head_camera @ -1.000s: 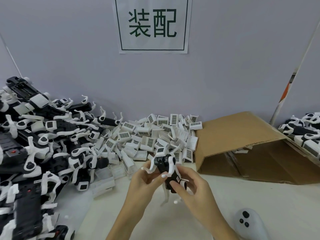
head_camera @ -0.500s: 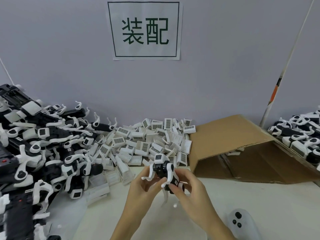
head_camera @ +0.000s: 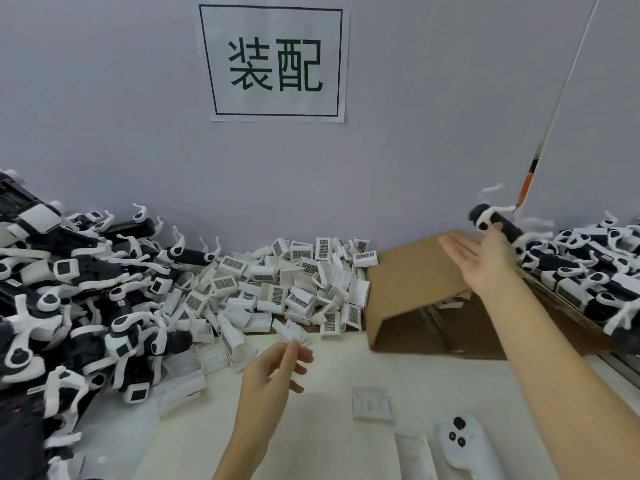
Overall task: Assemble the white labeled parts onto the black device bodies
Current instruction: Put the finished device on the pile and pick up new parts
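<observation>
Both hands have parted since the earlier frame: the right hand (head_camera: 481, 261), fingers spread and released, has swung to the right of the frame, where a blurred black device body (head_camera: 495, 221) sits just above it. Low at centre, the left hand (head_camera: 273, 368) pinches a small white part (head_camera: 290, 332) above the counter (head_camera: 325, 427).
</observation>
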Demonstrator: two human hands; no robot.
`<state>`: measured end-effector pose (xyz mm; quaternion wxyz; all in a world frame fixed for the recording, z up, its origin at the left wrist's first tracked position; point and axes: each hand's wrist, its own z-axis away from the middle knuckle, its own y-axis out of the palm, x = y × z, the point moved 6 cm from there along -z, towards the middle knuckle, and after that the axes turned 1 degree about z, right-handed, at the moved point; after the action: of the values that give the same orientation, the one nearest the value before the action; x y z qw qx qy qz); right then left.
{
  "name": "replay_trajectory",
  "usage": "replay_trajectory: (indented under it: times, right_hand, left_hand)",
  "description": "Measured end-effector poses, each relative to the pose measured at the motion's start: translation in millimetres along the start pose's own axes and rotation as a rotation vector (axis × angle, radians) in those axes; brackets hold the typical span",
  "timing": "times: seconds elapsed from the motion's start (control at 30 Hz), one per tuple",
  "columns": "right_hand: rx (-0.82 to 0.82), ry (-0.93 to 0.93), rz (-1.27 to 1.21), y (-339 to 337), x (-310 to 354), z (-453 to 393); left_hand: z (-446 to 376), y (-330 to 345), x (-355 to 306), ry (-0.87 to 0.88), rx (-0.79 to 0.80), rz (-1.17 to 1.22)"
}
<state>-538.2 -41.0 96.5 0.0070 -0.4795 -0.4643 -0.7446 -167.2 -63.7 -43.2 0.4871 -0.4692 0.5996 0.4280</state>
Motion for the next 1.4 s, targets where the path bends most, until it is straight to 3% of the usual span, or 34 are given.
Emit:
replay_trajectory:
  times: [0.17,0.33,0.43,0.5,0.7,0.87,1.0,1.07,1.27,1.4]
  right_hand:
    - [0.070,-0.076,0.517,-27.7,-14.2,21.0]
    - [0.194,-0.270,1.442,-42.2,-31.3,92.3]
    - [0.318,0.066,2.105,-81.8,-58.2,124.6]
    - [0.387,0.300,2.260,-105.2,-74.1,143.5]
    - [0.501,0.384,2.086,-117.5,-86.2,147.4]
    - [0.255,0.114,1.880,-106.7,-71.0,76.5]
    - [0.168,0.020,1.393,-83.7,-88.3,10.0]
    - [0.134,-0.078,1.286,-66.0,-100.6,-15.7]
    - [0.085,0.041,1.311,-62.7,-146.6,-72.1]
    - [0.137,-0.020,1.486,-53.7,-147.6,-63.6]
  left_hand:
    - [-0.6,0.6,0.4,-0.014,0.002,0.004]
    - [1.6,1.2,-0.9,-0.017,0.019,0.016]
    - [2.4,1.3,-0.9,-0.018,0.027,0.006]
    - [3.3,1.6,-0.7,-0.020,0.030,0.003]
    - [5.5,1.1,-1.6,-0.032,0.036,-0.009]
    - [2.2,-3.8,-2.1,-0.032,0.007,0.007]
    - [-1.2,-8.8,1.6,-0.039,-0.017,0.012]
    - [-2.9,-9.3,3.2,-0.028,-0.036,-0.007]
    - [-1.6,-9.4,6.3,0.091,-0.113,-0.300]
    - [-3.3,-12.0,3.1,0.205,-0.155,-0.520]
